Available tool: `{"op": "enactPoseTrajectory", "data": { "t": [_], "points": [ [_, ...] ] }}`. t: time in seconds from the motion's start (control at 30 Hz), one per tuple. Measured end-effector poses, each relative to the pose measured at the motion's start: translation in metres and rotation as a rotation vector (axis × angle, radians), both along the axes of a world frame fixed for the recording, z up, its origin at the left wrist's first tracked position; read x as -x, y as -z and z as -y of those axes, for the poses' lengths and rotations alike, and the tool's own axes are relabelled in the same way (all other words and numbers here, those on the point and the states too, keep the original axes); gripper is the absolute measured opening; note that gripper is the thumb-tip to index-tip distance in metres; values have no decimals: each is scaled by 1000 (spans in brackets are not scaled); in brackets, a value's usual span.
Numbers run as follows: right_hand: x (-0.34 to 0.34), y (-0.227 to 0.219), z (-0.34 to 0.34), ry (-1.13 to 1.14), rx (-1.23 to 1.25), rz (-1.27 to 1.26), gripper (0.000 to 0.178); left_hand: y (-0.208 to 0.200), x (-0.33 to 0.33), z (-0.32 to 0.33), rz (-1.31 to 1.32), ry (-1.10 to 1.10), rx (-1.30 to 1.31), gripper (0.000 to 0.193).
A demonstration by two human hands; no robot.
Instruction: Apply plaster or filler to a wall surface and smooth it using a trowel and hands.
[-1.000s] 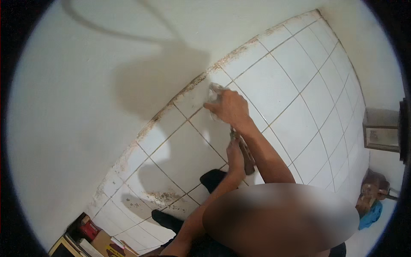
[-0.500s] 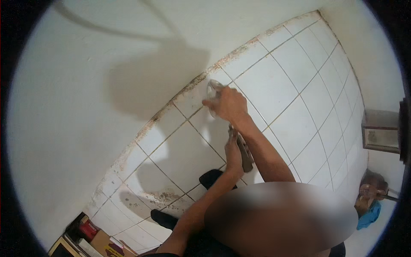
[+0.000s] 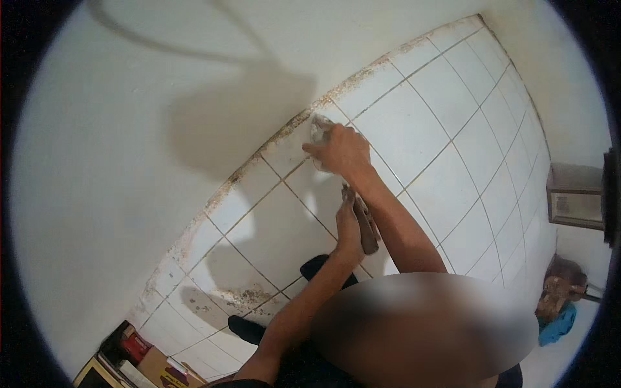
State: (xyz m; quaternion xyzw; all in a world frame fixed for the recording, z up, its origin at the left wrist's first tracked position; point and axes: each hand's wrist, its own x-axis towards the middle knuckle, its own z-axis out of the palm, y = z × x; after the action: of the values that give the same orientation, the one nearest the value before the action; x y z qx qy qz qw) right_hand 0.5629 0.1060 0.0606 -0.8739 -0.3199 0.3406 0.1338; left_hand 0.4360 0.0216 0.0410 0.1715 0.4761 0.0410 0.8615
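Note:
My right hand (image 3: 343, 152) is closed on a rounded, pale grey thing (image 3: 317, 132), held against the white tiles beside the wall's foot; its kind is too blurred to tell. Below it, my left hand (image 3: 349, 226) is wrapped round a tool with a thick brownish handle (image 3: 367, 233). The tool's front end points toward my right wrist and is partly hidden, so I cannot make out its kind. Along the strip where the tiled floor (image 3: 427, 129) meets the white wall (image 3: 116, 149) runs crumbly brown dirt (image 3: 291, 129).
My dark-covered feet (image 3: 246, 330) stand on the tiles near a dirty, speckled patch (image 3: 242, 297). A cardboard box (image 3: 158, 365) with other items sits at the lower left. Toward the right are a framed box-like thing (image 3: 576, 207) and a blue cloth or bag (image 3: 557, 326). A blurred oval covers the lower right.
My right hand has shifted slightly up and left with the pale thing, toward the wall. My left hand with the brown-handled tool has moved a little the same way.

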Motion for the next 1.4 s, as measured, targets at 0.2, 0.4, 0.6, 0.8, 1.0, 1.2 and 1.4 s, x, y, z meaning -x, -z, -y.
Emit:
{"op": "enactPoseTrajectory", "data": {
  "t": [0.2,0.4,0.6,0.8,1.0,1.2,1.4],
  "points": [
    [13,5,21,-74,-119,15,67,-11,2,16,-94,-104,-20,38],
    [-7,-4,8,-15,-98,-38,65,-19,-4,-2,37,-39,32,40],
    [2,17,12,-56,-210,213,68,-17,-4,-1,35,-58,58,43],
    [18,-7,25,-56,-80,-51,72,-9,12,26,-112,-130,48,47],
    [-12,9,-5,-23,-93,67,72,1,-7,-10,78,-60,28,47],
    [18,9,32,-81,-260,91,58,-6,9,37,-97,-154,98,43],
    [-7,-3,-3,-31,4,88,56,2,-14,2,85,-141,102,42]
  ]
}}
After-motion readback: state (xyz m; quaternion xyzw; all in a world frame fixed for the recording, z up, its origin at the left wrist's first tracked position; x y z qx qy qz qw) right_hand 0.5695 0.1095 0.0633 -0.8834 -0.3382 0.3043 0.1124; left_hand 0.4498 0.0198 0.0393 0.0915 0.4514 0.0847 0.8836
